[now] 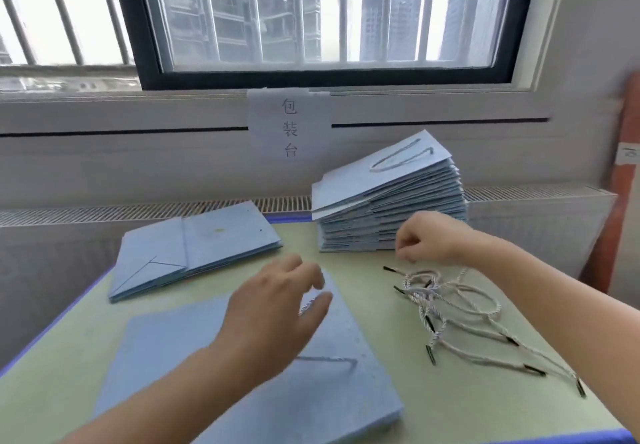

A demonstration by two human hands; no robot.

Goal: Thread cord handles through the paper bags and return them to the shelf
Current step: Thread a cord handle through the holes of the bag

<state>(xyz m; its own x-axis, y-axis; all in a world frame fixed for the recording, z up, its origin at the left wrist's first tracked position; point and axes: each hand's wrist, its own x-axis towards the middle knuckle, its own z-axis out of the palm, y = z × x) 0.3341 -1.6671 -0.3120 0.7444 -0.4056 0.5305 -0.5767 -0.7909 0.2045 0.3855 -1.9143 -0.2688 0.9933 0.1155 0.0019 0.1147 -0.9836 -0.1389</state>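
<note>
Lying flat on the pale green counter [398, 322], a blue paper bag [311, 391] sits nearest the person, with a grey cord handle [329, 360] showing on its face. Beyond that bag to the left rests a low pile of flat blue bags [194, 249]; beyond it to the right stands a tall, slanting stack of bags [391, 197] topped by one with a looped handle. Right of the near bag sprawls a tangle of twisted white cords [457, 308] with black tips. A paper sign [289, 124] hangs under the barred window [325, 13] behind the stack.

Hovering over the near bag's far edge, the left hand [273, 308] has its fingers loosely spread, gripping nothing visible. Above the cords, the right hand [429, 239] has its fingers curled downward at the tangle's far end; whether they pinch a cord cannot be told.
</note>
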